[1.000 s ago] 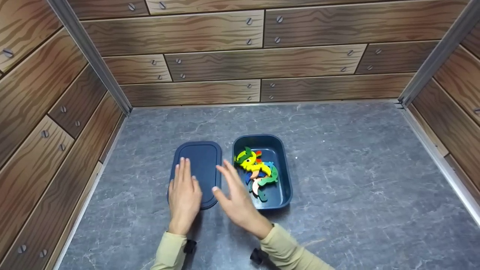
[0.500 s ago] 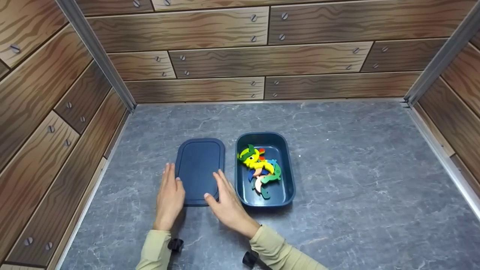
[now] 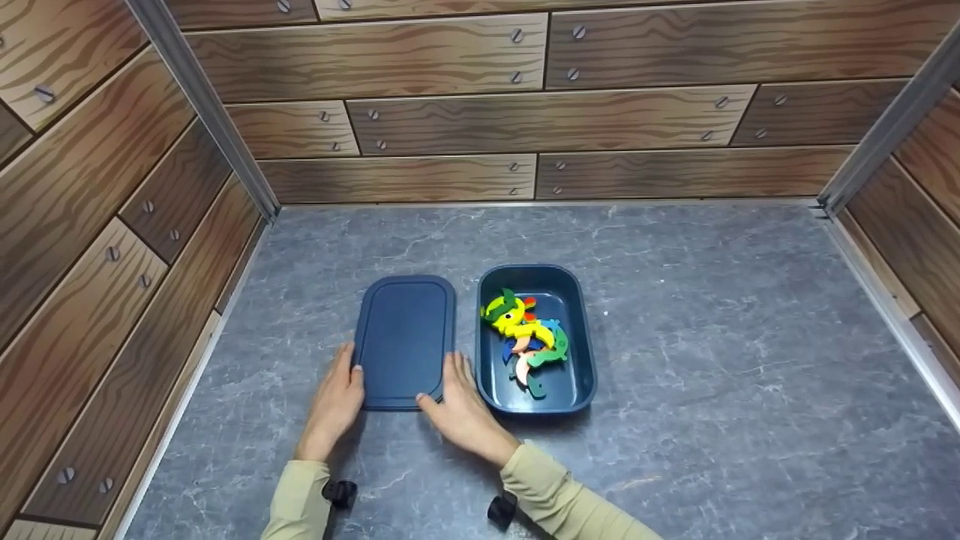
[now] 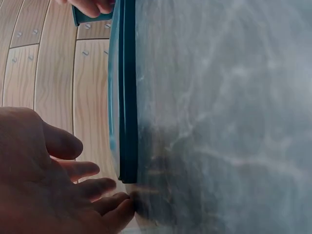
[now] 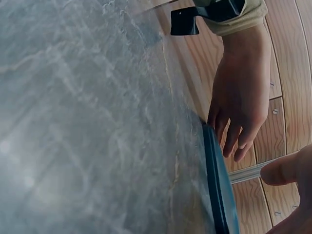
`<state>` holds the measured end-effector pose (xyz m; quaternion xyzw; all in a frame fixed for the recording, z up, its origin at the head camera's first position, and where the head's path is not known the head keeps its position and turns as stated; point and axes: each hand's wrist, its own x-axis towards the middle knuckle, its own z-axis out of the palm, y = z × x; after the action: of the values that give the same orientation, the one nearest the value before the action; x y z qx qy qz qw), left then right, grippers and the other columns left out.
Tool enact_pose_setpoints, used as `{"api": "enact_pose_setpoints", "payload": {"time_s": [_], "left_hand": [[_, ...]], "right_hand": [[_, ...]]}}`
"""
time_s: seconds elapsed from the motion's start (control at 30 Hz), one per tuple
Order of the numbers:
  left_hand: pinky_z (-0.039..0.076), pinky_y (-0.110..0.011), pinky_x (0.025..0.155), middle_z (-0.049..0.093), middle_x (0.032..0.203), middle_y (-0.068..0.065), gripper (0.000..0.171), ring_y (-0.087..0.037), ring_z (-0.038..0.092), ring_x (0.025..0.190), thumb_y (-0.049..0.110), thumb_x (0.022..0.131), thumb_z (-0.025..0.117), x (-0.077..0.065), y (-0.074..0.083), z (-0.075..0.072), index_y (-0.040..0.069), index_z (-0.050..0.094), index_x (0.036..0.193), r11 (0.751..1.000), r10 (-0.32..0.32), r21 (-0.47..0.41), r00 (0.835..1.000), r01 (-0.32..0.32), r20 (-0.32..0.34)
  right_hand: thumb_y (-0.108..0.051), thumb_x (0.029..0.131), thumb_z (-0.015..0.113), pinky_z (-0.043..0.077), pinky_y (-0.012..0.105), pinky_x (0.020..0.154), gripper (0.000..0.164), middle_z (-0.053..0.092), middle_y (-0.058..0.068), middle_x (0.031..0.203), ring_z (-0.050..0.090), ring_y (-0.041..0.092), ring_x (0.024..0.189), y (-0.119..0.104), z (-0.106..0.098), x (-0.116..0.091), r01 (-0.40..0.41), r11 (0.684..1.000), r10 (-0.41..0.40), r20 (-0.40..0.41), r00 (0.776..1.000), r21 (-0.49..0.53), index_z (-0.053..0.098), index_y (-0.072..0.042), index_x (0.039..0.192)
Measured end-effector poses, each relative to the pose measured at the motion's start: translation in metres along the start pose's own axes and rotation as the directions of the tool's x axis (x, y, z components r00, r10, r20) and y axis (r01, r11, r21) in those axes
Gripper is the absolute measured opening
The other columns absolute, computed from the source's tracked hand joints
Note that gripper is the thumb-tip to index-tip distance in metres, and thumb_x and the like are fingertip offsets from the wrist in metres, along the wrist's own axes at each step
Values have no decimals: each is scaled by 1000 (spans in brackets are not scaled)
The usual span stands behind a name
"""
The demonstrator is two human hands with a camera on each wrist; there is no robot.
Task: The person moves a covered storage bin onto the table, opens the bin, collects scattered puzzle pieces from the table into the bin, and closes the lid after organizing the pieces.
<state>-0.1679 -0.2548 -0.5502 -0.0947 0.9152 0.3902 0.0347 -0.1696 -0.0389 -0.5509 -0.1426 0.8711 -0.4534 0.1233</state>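
A dark blue rectangular lid [image 3: 406,337] with rounded corners lies flat on the grey marbled surface. My left hand [image 3: 334,401] is at the lid's left edge with its fingers extended. In the left wrist view, the fingers of that hand [image 4: 58,180] reach near the end of the lid's rim [image 4: 127,97], palm facing it. On the opposite side, my right hand [image 3: 466,412] has its fingers along the lid's right edge and its thumb spread over the near right corner. The right wrist view shows this thumb [image 5: 280,171] apart from the lid's side [image 5: 219,180].
Right of the lid stands a dark blue open box [image 3: 587,360] holding several colourful toy pieces [image 3: 529,330], yellow, green, blue and peach. Wood-patterned walls [image 3: 442,124] enclose the grey surface [image 3: 712,337] at the back and both sides.
My left hand has moved from over the lid to its left side, then in against the edge. My right hand has lowered to the lid's right edge. Lid and box keep their places.
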Motion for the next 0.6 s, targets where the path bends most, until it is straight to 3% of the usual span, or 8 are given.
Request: {"api": "enact_pose_setpoints", "payload": {"time_s": [0.17, 0.4, 0.6], "left_hand": [[12, -53, 117, 16, 160, -23, 56, -38, 11, 147, 20, 106, 33, -3, -1, 4, 5, 19, 157, 1000, -16, 2, 1000, 16, 6], [14, -53, 117, 19, 159, -23, 56, -38, 14, 147, 19, 104, 37, -7, 0, 3, 6, 22, 157, 1000, -10, -23, 1000, 10, 6], [14, -56, 116, 18, 159, -25, 55, -40, 14, 146, 21, 104, 40, -9, 2, -2, 5, 27, 155, 989, -29, -141, 999, 34, 37]], "right_hand": [[-35, 97, 56, 6, 46, 118, 84, 1, 26, 160, -2, 35, 148, 2, -1, 0, -27, 1000, 27, 6, 1000, 6, 12, 9, 153], [-32, 97, 57, 8, 46, 118, 80, 10, 26, 159, 3, 35, 148, 4, -1, -1, 4, 1000, -4, -7, 1000, -4, 16, 9, 153], [-28, 97, 57, 10, 49, 118, 75, 17, 25, 159, 7, 36, 148, 3, -2, -2, 15, 997, -14, -15, 1000, 72, 22, 5, 153]]}}
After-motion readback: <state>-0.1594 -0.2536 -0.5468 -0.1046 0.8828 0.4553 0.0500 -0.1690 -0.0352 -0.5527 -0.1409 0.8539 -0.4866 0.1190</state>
